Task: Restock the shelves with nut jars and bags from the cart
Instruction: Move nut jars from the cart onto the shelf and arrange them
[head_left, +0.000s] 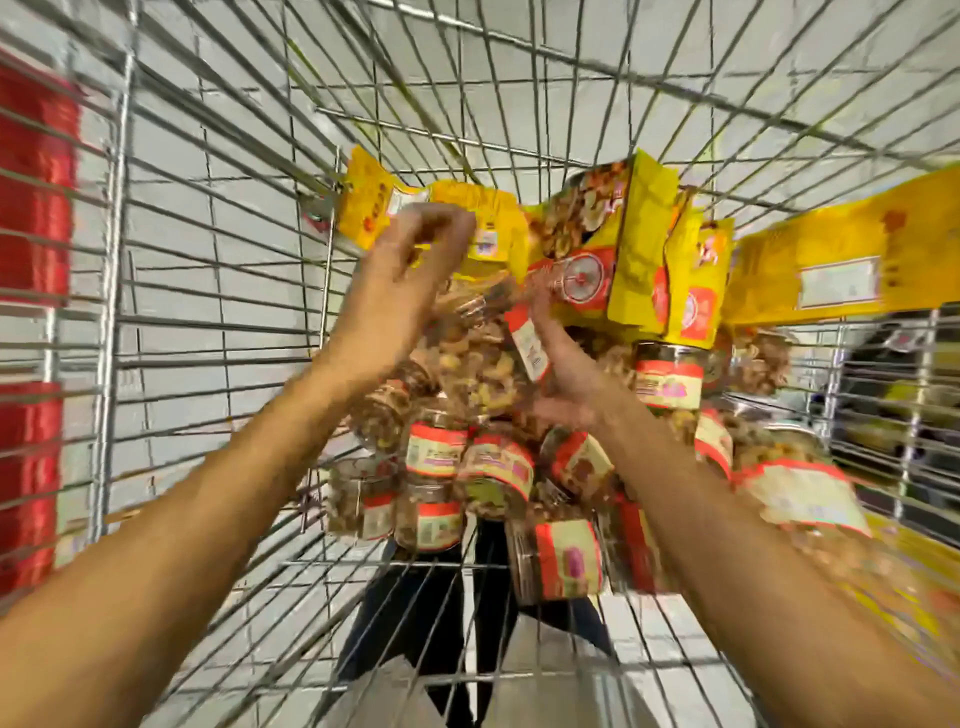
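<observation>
Filling nearly the whole view, a wire cart (218, 332) opens below the camera, its grid walls fanning away on every side. Pale tiled floor (171, 249) shows through the wires. Blurred red blocks (36, 197) stand outside the cart's left wall, and a dark area (893, 395) beyond the right wall is too smeared to read.

Inside, yellow bags (644, 244) printed with nuts lean against the far end, and one long bag (831, 260) stretches along the right side. Below them lies a heap of clear jars (493, 467) with red-and-cream labels, tipped at all angles and touching one another. On top of the heap, a large jar (472, 364) of pale nuts sits between the two hands.

The left hand (410, 254) hangs over the bags with its fingers curled; motion blur hides whether it pinches anything. The right hand (571, 384) has its fingers stretched out, lying against the labelled side of the large jar.
</observation>
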